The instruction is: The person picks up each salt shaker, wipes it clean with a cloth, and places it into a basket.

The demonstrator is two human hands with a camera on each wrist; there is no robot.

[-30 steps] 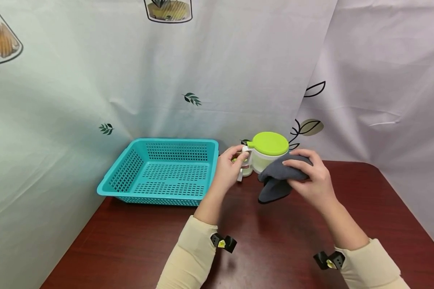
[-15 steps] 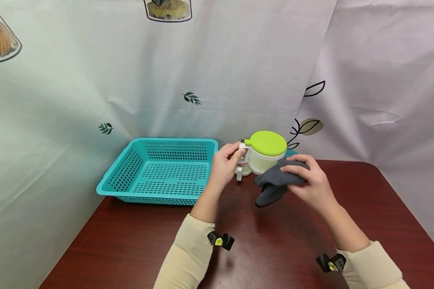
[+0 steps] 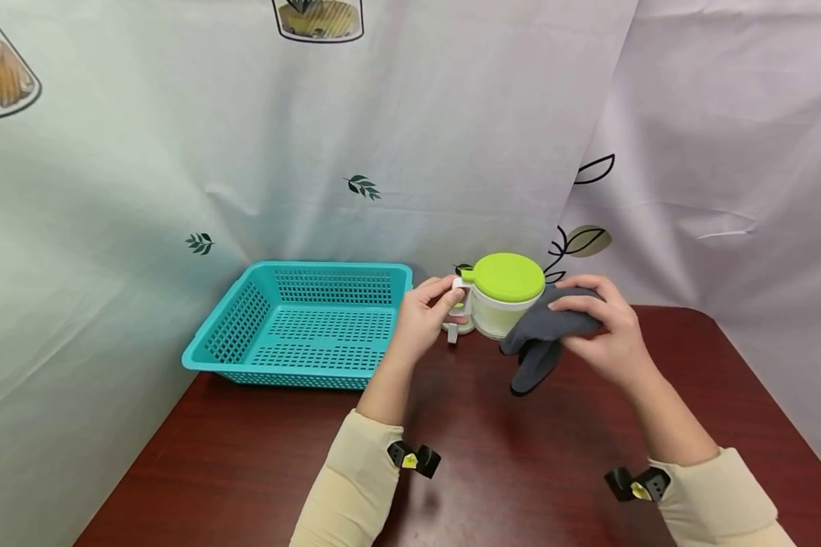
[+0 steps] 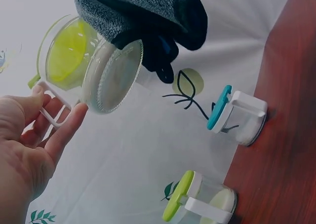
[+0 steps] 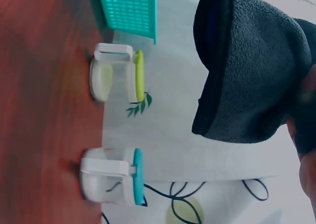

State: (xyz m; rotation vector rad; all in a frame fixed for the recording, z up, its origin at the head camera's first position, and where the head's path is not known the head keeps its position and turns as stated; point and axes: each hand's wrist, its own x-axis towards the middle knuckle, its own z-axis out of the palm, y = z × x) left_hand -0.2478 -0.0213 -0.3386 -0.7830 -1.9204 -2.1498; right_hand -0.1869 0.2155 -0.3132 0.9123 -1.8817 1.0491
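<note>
My left hand (image 3: 420,315) pinches the white handle of a clear seasoning jar (image 3: 498,315) with a lime-green lid. In the left wrist view the raised jar (image 4: 111,78) is tilted, its ridged base showing. A dark grey cloth (image 3: 547,323) is bunched in my right hand (image 3: 609,327), between thumb and fingers. The cloth lies right at the jar's side, and one corner hangs down. In the right wrist view the folded cloth (image 5: 261,75) hides most of the right fingers and all of the held jar.
A second green-lidded jar (image 5: 116,75) and a teal-lidded jar (image 5: 111,177) stand on the dark red table (image 3: 492,456) near the back curtain (image 3: 417,114). Behind the held jar, the teal-lidded one is hidden in the head view. A turquoise plastic basket (image 3: 301,372) stands at the left.
The right hand and cloth have shifted a little to the right along the jar's side. The left hand and jar have moved only slightly; the teal lid glimpsed half a second ago is covered again.
</note>
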